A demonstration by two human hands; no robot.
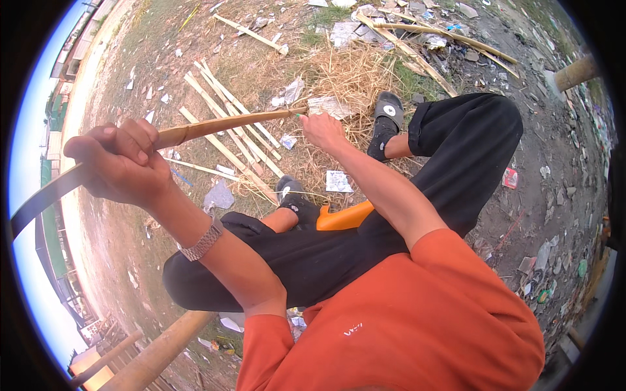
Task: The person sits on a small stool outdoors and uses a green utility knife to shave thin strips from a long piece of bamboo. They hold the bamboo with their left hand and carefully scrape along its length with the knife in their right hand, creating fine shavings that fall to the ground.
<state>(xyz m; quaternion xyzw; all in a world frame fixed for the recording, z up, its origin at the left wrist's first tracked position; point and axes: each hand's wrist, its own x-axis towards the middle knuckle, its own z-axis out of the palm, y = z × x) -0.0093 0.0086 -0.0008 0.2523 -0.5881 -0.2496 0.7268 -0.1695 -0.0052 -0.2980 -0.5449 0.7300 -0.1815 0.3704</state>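
Running rightward: split-bamboo strip [222, 124], left hand [122, 159] clenched around it, right hand [323, 132] at its far tip, grip there unclear.

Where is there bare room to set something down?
Barest: the ground beyond the left knee, beside the pole, with few scraps; another patch lies between the bundled strips and the lone strip. Crowded: around the feet, with straw and litter.

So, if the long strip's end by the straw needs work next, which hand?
Right, I'd say: the right hand is at that end, beside a small green thing; the left hand grips the long strip farther back.
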